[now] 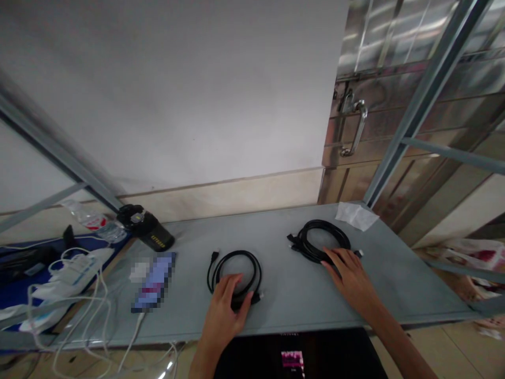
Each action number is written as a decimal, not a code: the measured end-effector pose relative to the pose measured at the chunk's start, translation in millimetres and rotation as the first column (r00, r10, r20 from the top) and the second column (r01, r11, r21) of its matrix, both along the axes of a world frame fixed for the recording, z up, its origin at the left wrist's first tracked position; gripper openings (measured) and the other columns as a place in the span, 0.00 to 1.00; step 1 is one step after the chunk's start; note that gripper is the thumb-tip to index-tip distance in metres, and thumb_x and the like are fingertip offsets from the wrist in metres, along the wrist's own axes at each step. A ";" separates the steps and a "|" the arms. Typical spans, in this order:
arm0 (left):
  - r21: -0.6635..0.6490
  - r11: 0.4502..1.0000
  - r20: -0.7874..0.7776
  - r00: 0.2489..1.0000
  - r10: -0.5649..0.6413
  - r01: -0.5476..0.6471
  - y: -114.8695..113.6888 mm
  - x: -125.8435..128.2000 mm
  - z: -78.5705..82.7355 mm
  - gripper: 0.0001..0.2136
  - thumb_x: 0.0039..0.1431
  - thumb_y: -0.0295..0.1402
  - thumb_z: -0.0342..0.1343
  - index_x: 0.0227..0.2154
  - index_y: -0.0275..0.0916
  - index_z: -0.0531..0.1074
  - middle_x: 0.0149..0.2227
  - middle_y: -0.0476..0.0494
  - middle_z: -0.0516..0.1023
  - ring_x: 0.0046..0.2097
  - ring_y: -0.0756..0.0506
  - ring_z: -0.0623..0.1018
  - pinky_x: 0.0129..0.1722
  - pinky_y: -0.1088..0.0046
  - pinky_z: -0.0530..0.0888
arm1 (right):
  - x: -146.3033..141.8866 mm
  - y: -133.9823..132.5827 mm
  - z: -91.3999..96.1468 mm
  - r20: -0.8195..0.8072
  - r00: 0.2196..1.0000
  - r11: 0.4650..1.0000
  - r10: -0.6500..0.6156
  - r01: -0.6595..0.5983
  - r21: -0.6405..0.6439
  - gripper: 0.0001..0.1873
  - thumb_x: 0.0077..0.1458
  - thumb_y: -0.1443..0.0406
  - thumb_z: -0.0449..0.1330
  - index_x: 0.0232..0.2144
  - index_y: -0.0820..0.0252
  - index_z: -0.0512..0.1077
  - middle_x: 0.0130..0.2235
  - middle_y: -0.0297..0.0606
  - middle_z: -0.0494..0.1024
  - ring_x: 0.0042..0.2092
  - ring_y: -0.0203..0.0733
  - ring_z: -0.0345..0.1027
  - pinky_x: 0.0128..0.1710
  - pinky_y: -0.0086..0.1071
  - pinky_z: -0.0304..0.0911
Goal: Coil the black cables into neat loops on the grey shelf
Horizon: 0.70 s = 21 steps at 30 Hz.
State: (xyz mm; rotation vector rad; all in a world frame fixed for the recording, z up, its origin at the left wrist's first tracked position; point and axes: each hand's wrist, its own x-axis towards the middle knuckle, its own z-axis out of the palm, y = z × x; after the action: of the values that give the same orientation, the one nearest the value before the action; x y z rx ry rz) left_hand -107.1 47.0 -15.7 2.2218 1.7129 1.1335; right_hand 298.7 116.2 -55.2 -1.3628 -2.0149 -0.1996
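Currently two coiled black cables lie flat on the grey table (284, 295). Left coil (234, 271) sits near the table's middle, directly under my left hand (224, 310); fingers (232, 287) are spread flat across its near arc, pressing down, nothing closed around it. Right coil (320, 241) lies further back and to the right, beneath my right hand (351, 276), fingertips resting on its near edge, palm open, no grasp. Each coil lies forward of its own hand; the coils are well apart, loose plug ends pointing left. Beyond: a phone (154, 281) left of the left coil, a dark bottle (148, 229) on its side, a crumpled tissue (355, 215) at the far right corner.
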 end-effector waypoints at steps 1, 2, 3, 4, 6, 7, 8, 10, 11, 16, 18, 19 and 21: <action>-0.022 0.999 -0.025 0.999 -0.023 0.023 -1.3 1.9 2.3 0.17 0.70 0.43 0.64 0.56 0.43 0.77 0.52 0.34 0.83 0.53 0.34 0.84 0.55 0.52 0.83 | 0.8 -0.3 1.8 -0.005 1.000 1.000 -0.010 0.010 0.008 0.20 0.79 0.53 0.55 0.60 0.57 0.76 0.51 0.49 0.81 0.54 0.58 0.76 0.57 0.54 0.72; -0.042 0.998 -0.041 0.998 -0.041 0.039 -2.3 3.0 4.9 0.17 0.69 0.43 0.65 0.56 0.43 0.77 0.51 0.34 0.83 0.51 0.34 0.84 0.54 0.53 0.84 | 1.5 -0.6 3.6 -0.011 1.000 1.000 -0.018 0.018 0.014 0.18 0.79 0.54 0.55 0.57 0.57 0.76 0.50 0.48 0.81 0.53 0.57 0.76 0.57 0.53 0.72; -0.059 0.997 -0.047 0.997 -0.056 0.053 -2.9 3.4 7.8 0.17 0.69 0.44 0.65 0.54 0.43 0.78 0.50 0.35 0.83 0.50 0.34 0.84 0.53 0.53 0.84 | 2.1 -0.8 5.3 -0.021 1.000 1.000 -0.022 0.023 0.018 0.16 0.79 0.54 0.56 0.54 0.57 0.76 0.49 0.47 0.81 0.52 0.57 0.76 0.56 0.53 0.71; -0.074 0.995 -0.045 0.996 -0.073 0.070 -3.2 3.1 10.6 0.16 0.68 0.45 0.66 0.52 0.43 0.78 0.49 0.35 0.83 0.49 0.35 0.84 0.52 0.54 0.84 | 2.5 -0.9 6.7 -0.036 0.999 0.999 -0.025 0.025 0.022 0.14 0.79 0.55 0.56 0.52 0.57 0.75 0.48 0.47 0.81 0.51 0.56 0.76 0.55 0.52 0.71; -0.094 0.990 -0.032 0.994 -0.105 0.101 -2.7 1.1 15.1 0.17 0.66 0.48 0.68 0.49 0.43 0.79 0.48 0.35 0.84 0.49 0.34 0.84 0.50 0.55 0.84 | 3.0 -0.4 8.1 -0.075 0.997 0.999 -0.027 0.029 0.030 0.13 0.79 0.55 0.55 0.50 0.56 0.74 0.47 0.46 0.81 0.49 0.55 0.76 0.53 0.50 0.70; -0.102 0.988 -0.027 0.993 -0.118 0.115 -2.0 -0.1 16.3 0.19 0.63 0.51 0.70 0.48 0.43 0.80 0.48 0.35 0.84 0.49 0.34 0.84 0.49 0.55 0.84 | 3.4 0.1 8.0 -0.100 0.995 0.999 -0.031 0.035 0.036 0.13 0.79 0.55 0.55 0.49 0.56 0.73 0.46 0.46 0.81 0.48 0.54 0.76 0.52 0.48 0.70; -0.110 0.986 -0.026 0.992 -0.127 0.124 -1.0 -1.1 16.6 0.22 0.60 0.54 0.73 0.47 0.43 0.81 0.48 0.35 0.84 0.49 0.33 0.84 0.49 0.55 0.84 | 3.9 0.7 7.4 -0.129 0.991 0.998 -0.040 0.046 0.043 0.13 0.79 0.55 0.55 0.48 0.56 0.72 0.45 0.46 0.81 0.48 0.54 0.76 0.51 0.48 0.70; -0.119 0.986 -0.034 0.992 -0.120 0.116 1.3 -2.4 14.1 0.28 0.52 0.58 0.76 0.47 0.43 0.82 0.48 0.35 0.85 0.48 0.33 0.85 0.49 0.54 0.84 | 5.5 1.3 5.6 -0.210 0.976 0.996 -0.065 0.077 0.052 0.15 0.79 0.52 0.53 0.48 0.56 0.72 0.44 0.46 0.81 0.46 0.54 0.77 0.51 0.47 0.70; -0.116 0.988 -0.039 0.993 -0.108 0.103 2.6 -2.6 11.5 0.29 0.50 0.59 0.77 0.47 0.44 0.82 0.48 0.36 0.85 0.48 0.33 0.85 0.49 0.54 0.84 | 6.7 1.2 4.9 -0.264 0.961 0.995 -0.078 0.092 0.039 0.17 0.79 0.50 0.53 0.48 0.56 0.71 0.43 0.45 0.82 0.45 0.54 0.77 0.51 0.47 0.70; -0.067 0.997 -0.069 0.997 -0.029 0.024 8.8 -3.9 -8.4 0.21 0.62 0.56 0.70 0.45 0.45 0.83 0.47 0.38 0.85 0.48 0.34 0.85 0.51 0.53 0.84 | 14.1 -5.3 10.1 -0.542 0.795 0.962 -0.273 0.211 -0.174 0.27 0.77 0.39 0.49 0.42 0.53 0.70 0.37 0.40 0.80 0.38 0.50 0.76 0.43 0.43 0.67; -0.029 0.999 -0.072 0.997 0.019 -0.021 10.9 -5.4 -15.6 0.18 0.70 0.54 0.64 0.47 0.45 0.83 0.47 0.39 0.85 0.49 0.35 0.85 0.53 0.52 0.83 | 17.2 -9.2 15.4 -0.621 0.699 0.935 -0.354 0.289 -0.207 0.30 0.76 0.37 0.47 0.39 0.53 0.69 0.37 0.41 0.80 0.39 0.50 0.76 0.44 0.43 0.66; -0.006 0.999 -0.069 0.997 0.042 -0.043 11.9 -6.2 -18.5 0.17 0.73 0.53 0.61 0.49 0.45 0.82 0.47 0.39 0.85 0.50 0.35 0.85 0.53 0.52 0.82 | 18.6 -11.1 18.2 -0.666 0.650 0.927 -0.365 0.317 -0.198 0.30 0.76 0.37 0.47 0.37 0.53 0.68 0.37 0.40 0.79 0.40 0.50 0.76 0.45 0.43 0.66; 0.045 0.996 -0.060 0.995 0.083 -0.080 13.5 -7.3 -22.8 0.17 0.76 0.50 0.57 0.53 0.45 0.81 0.49 0.39 0.85 0.51 0.35 0.84 0.54 0.50 0.82 | 21.2 -14.8 24.1 -0.760 0.555 0.921 -0.338 0.361 -0.147 0.30 0.76 0.37 0.47 0.36 0.53 0.65 0.33 0.35 0.75 0.39 0.48 0.76 0.45 0.42 0.66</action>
State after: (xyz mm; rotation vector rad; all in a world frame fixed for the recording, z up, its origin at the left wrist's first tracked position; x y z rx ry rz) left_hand -114.4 60.5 -38.5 2.2542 1.8361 1.1401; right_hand 319.9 101.5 -31.1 -1.4778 -0.9898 0.1805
